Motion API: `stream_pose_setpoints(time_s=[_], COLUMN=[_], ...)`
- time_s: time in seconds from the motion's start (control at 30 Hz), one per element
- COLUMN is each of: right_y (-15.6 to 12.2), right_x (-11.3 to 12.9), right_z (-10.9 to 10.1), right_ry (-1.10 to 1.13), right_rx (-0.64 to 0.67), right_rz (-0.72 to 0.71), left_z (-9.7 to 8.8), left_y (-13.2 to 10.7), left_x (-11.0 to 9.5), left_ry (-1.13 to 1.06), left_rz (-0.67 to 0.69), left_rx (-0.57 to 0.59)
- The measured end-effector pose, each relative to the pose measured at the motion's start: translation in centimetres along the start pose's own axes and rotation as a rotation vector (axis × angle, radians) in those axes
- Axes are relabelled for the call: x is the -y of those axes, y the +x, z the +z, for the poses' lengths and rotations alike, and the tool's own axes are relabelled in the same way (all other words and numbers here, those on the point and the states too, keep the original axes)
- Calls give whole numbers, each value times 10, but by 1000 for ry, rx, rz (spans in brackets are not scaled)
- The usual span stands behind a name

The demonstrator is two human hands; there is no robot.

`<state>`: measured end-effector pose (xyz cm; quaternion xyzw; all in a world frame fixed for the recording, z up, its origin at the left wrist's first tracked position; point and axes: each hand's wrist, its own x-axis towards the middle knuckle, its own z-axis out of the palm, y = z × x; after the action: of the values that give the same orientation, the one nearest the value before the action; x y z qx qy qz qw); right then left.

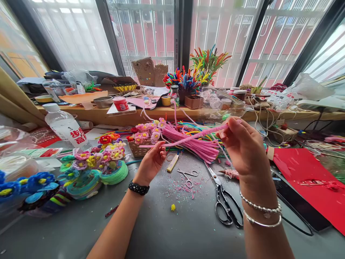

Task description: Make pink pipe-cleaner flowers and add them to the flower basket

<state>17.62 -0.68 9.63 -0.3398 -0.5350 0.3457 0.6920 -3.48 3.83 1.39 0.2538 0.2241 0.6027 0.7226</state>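
A pink pipe cleaner (188,138) stretches between my two hands above the table, rising to the right. My left hand (152,160) pinches it near its left end, which sticks out past the fingers. Higher up, my right hand (242,144) is closed on the other end. Behind it lies a thick bundle of pink pipe cleaners (201,149). Below are small scissors (188,176), a yellow lighter-like piece (173,163) and large black-handled scissors (225,201). A small yellow fuzzy ball (173,207) sits among pink clippings.
Fuzzy flower baskets (111,172) and a water bottle (66,126) stand at left. A woven box holds pink flowers (147,131). A red sheet (309,176) and a black phone (299,205) lie at right. Jars and a brown box (194,101) line the windowsill.
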Motion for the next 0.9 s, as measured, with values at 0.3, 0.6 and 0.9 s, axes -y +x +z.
stream_pose_setpoints(time_s=[0.3,0.6,0.9], right_y=[7,24,28], right_x=[-30,-58,-68], right_z=[12,-25,-23], right_ry=[-298,-265,108], right_rx=[139,-19,-124], right_rz=[43,200,319], left_z=[-1,-7,-9], left_y=[2,4,7], left_x=[11,12,15], left_ry=[113,158,246], left_rz=[-13,-7,22], left_rx=[-99,-112,-157])
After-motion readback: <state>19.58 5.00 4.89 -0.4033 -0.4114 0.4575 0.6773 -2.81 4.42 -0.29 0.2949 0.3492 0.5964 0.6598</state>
